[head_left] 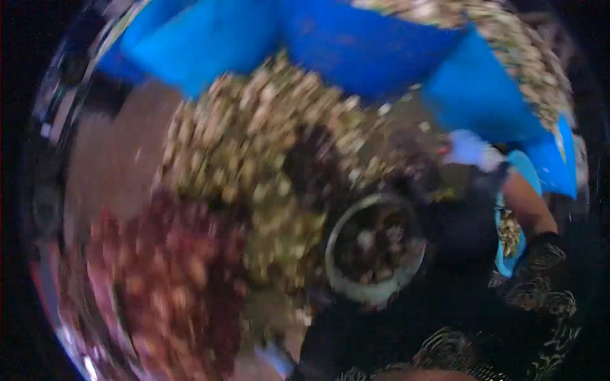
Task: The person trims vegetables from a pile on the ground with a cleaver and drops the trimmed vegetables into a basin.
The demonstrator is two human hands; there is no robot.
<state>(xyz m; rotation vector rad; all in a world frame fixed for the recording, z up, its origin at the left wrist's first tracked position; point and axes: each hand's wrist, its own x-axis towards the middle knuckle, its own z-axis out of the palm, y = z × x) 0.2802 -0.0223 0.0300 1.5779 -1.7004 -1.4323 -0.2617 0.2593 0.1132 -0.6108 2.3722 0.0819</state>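
Observation:
Strong motion blur covers the view. My right hand (pixel 471 151), in a whitish-blue glove, reaches out at the right, near the blue sheeting. A small red spot shows at its fingertips; what it is I cannot make out. My left hand (pixel 274 360), in a pale blue glove, is partly in view at the bottom edge, beside the lower end of the heaps. A round, pale-rimmed basin (pixel 376 293) stands close to my lap, with dark and brownish pieces (pixel 381 244) inside. Neither hand's fingers can be made out.
A heap of pale, elongated pieces (pixel 235 130) spreads across the brown floor (pixel 111 165). Reddish, onion-like bulbs (pixel 168 292) are piled at lower left. Blue sheeting (pixel 375 47) lies at the back, with more pale pieces (pixel 530 70) beyond. A light-blue container (pixel 524 168) is beside my right arm.

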